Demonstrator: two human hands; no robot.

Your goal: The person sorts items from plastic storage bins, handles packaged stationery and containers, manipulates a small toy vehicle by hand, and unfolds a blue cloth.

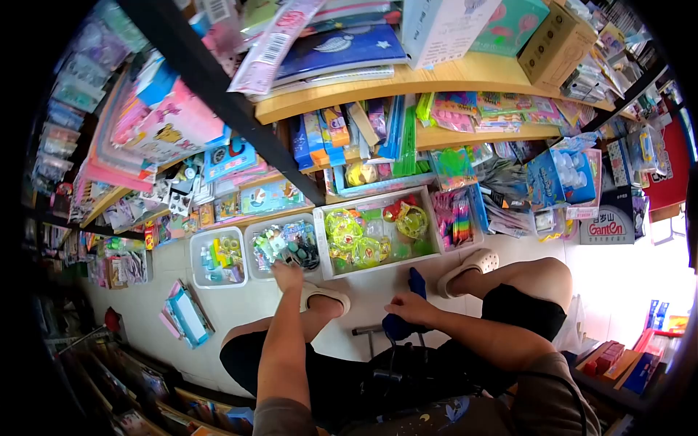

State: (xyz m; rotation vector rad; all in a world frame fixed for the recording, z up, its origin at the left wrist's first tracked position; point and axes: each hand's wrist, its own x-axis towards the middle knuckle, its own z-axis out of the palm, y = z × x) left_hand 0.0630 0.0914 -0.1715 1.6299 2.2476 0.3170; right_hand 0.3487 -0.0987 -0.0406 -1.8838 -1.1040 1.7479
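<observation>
My left hand [288, 277] is at the front edge of a clear plastic bin [314, 271] filled with small packaged goods [285, 245]. Its fingers are small and partly hidden, so their grip is unclear. Between my knees, my right hand [411, 309] is closed on a dark blue cloth [398, 328]. A blue strip [416, 282] sticks up beyond that hand, seemingly part of the same cloth. Right of the bin stands a larger white tray [382, 267] holding yellow-green packaged toys [347, 227].
A smaller clear bin [218, 283] with bottles and boxes stands at the left. Wooden shelves [436, 80] packed with stationery rise ahead, with a black post [240, 109]. A light-blue box [190, 318] lies on the floor. A Ganten carton [609, 221] stands at right.
</observation>
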